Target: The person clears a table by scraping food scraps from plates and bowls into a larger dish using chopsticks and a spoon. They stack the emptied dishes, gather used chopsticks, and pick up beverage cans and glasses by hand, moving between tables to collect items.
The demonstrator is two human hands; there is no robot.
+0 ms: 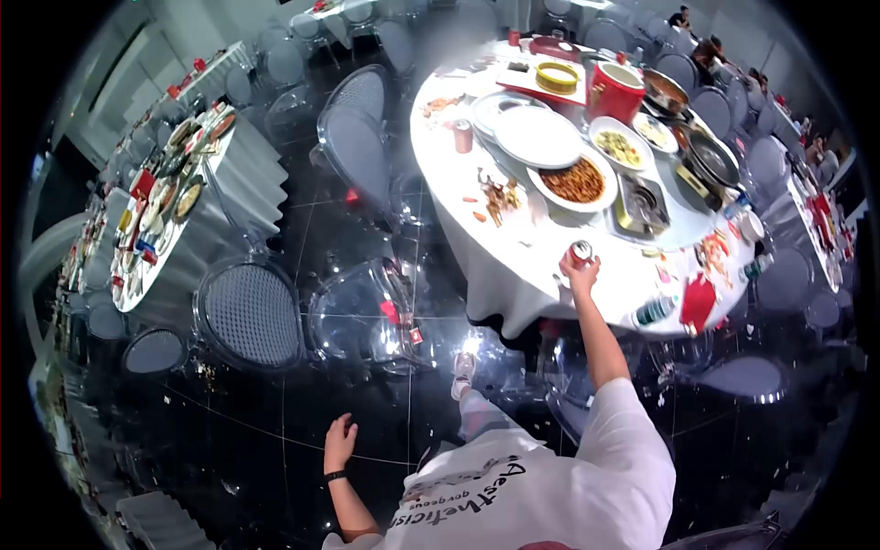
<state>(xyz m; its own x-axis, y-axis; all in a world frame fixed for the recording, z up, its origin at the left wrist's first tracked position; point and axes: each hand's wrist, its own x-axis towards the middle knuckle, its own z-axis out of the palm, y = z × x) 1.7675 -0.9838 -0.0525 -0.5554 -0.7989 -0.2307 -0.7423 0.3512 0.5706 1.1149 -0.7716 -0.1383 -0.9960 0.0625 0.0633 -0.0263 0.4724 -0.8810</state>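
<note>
My right hand (579, 272) is wrapped round a red can (579, 252) at the near edge of the round white table (449, 174). Beyond the can sits a plate of brown-red food (573, 181), with a metal square pan (642, 203) to its right. Food scraps (500, 197) lie on the cloth to the left. A green-labelled bottle (654, 312) and a red packet (698, 302) lie to the right of the can. My left hand (340, 441) hangs low over the dark floor, away from the table, its fingers slightly apart and holding nothing.
Transparent chairs (357, 316) and a grey-backed chair (249, 312) stand left of the table. Another laid table (234, 174) is farther left. Stacked white plates (536, 137), a red pot (616, 92) and a black pan (710, 156) crowd the table. People (708, 53) are far back right.
</note>
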